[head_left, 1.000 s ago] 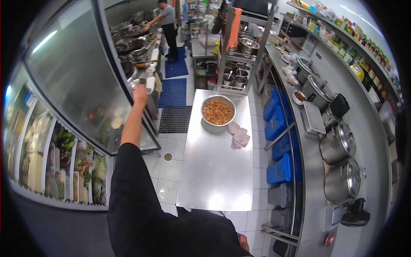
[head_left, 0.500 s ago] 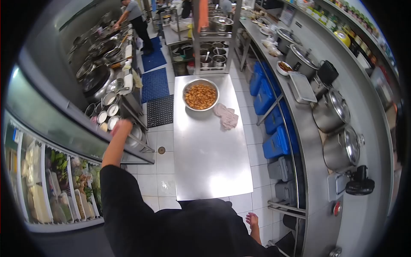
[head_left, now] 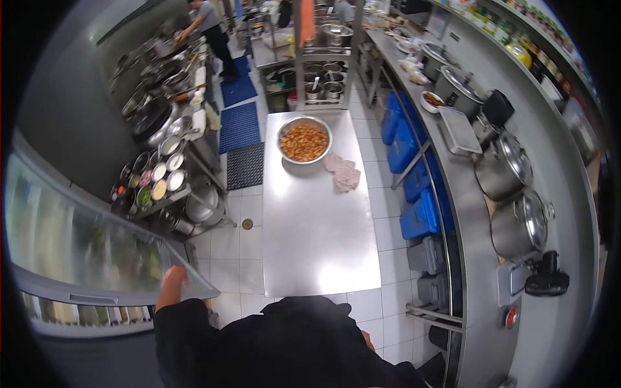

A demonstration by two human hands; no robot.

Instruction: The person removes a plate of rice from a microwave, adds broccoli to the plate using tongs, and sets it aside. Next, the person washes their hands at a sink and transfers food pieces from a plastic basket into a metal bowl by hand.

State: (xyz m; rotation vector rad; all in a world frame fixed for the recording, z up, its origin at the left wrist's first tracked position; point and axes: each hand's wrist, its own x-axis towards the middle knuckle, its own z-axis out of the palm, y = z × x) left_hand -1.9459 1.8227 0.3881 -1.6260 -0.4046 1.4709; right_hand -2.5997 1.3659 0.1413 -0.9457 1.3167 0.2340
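My left hand (head_left: 174, 278) is at the edge of a glass fridge door (head_left: 97, 258), its fingers looking curled against the frame. The door stands partly open, swung in over the fridge shelves. Behind and below it, packed food containers (head_left: 84, 313) show in a narrow strip. Only a small part of my right hand (head_left: 367, 339) shows, low beside my body above the tiled floor; its fingers are hidden.
Ahead is a steel table (head_left: 317, 246) with a bowl of browned food pieces (head_left: 304, 142) and a crumpled cloth (head_left: 343, 173). Seasoning tubs (head_left: 159, 189) stand left. Lidded pots (head_left: 504, 167) line the right counter. A person (head_left: 210, 29) works at the woks, far left.
The fridge door has swung toward me, covering more of the shelves, and my left hand has come nearer with it. My right hand has drawn back, mostly out of sight.
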